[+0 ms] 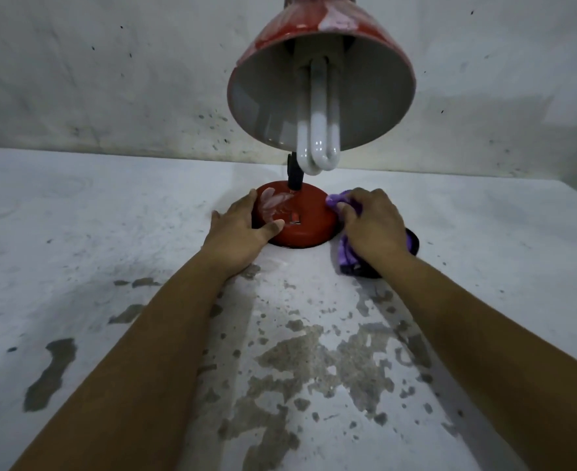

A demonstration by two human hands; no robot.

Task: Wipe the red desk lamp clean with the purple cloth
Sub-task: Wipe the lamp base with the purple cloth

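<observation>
Lamp: we're looking at the red desk lamp (300, 219) standing on a worn white table (110, 232), close to the wall behind it.
Base: round and red, with pale whitish smears on its top left and a small switch near the front.
Left hand: our left hand (243, 229) lies against the left side of the base, fingers fairly straight along the rim, thumb resting on the front edge. It is bracing, not clutching.
Right hand: our right hand (373, 222) has its fingers curled round the purple cloth (346, 256), gripping it.
Cloth: bunched up, one end pressed against the right side of the base, the rest trailing under our palm onto the table.
Shade: tilted toward us, grey inside, red outside with pale streaks.
Bulb: a white looped tube bulb (319, 130) pokes out below the shade's rim.
Stem: a dark neck rises from the back of the base.
Table surface: paint flaked off in grey patches near us.
Writing: no brand or label that we can read anywhere.
</observation>
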